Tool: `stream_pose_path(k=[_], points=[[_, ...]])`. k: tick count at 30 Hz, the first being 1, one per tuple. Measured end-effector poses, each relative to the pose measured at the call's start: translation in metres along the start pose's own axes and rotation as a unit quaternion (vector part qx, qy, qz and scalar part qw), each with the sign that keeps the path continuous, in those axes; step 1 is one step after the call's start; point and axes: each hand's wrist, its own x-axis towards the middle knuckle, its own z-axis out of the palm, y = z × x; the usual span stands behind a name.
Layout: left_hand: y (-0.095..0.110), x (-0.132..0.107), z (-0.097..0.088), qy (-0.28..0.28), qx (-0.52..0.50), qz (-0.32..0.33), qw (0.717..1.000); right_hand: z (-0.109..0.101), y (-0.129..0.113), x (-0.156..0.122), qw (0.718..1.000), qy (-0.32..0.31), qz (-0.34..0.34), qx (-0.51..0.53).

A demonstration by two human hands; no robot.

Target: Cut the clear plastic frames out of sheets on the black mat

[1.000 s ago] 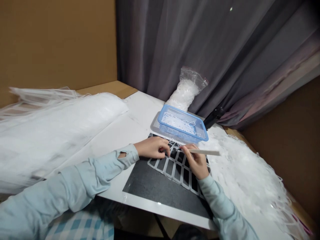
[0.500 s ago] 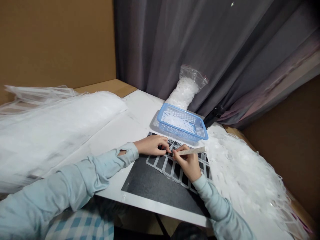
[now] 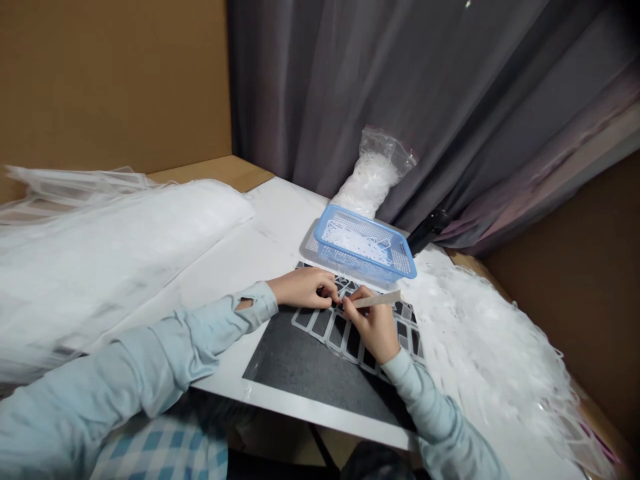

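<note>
Here one stick (image 3: 385,299) occupies one, perhaps two, hands (image 3: 375,331) (image 3: 305,289).

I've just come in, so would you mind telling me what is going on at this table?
A person's right hand holds a slim pale stick over rows of white frames on a dark mat. The left hand, fingers bent, is at the same frames, its fingertips close to the right hand's. Whether the stick's tip touches a frame is hidden. A blue basket with white pieces inside stands beyond the mat.
</note>
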Motion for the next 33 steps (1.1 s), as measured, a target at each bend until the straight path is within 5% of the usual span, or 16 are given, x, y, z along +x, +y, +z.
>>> stream_pose_path(k=[16, 33], points=[[-0.0021, -0.0007, 0.0003, 0.004, -0.034, 0.017, 0.999, 0.0024, 0.0015, -0.0011, 0.999, 0.028, 0.009, 0.016], [0.0007, -0.0010, -0.0006, -0.003, -0.002, -0.011, 1.000, -0.0004, -0.0018, -0.0005, 0.999, -0.036, 0.001, 0.025]])
